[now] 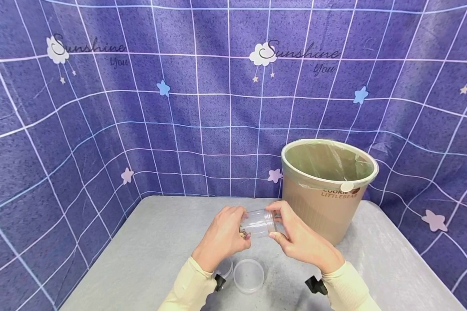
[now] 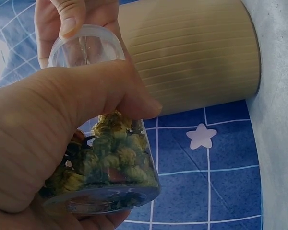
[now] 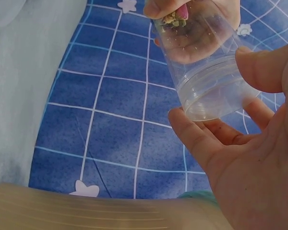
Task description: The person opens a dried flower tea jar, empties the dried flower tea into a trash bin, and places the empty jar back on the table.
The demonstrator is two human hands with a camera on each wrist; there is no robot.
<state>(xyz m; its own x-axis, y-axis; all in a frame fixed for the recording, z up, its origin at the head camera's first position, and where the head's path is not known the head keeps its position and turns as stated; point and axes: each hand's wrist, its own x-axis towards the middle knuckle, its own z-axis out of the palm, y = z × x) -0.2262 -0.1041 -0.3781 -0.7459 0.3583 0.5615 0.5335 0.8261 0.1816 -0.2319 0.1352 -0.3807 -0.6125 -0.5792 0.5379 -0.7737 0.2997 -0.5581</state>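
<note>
My left hand (image 1: 225,231) grips the base end of a clear plastic jar (image 1: 258,223), which lies tipped on its side above the table. Dried flower buds (image 2: 117,153), yellowish-green with some red pieces, are gathered at the base end; a pink bud (image 3: 182,12) shows among them in the right wrist view. At the jar's other end, the thumb and fingers of my right hand (image 1: 295,237) pinch the ridged rim. Below the hands, a round clear plastic container (image 1: 249,275) rests on the table, with a second clear piece (image 1: 225,267) partly hidden behind the left wrist.
A tan ribbed bin (image 1: 323,211) lined with a greenish bag stands at the right of the grey table (image 1: 159,242), just beyond my right hand. Blue grid-patterned cloth (image 1: 214,142) hangs behind the table and at both sides.
</note>
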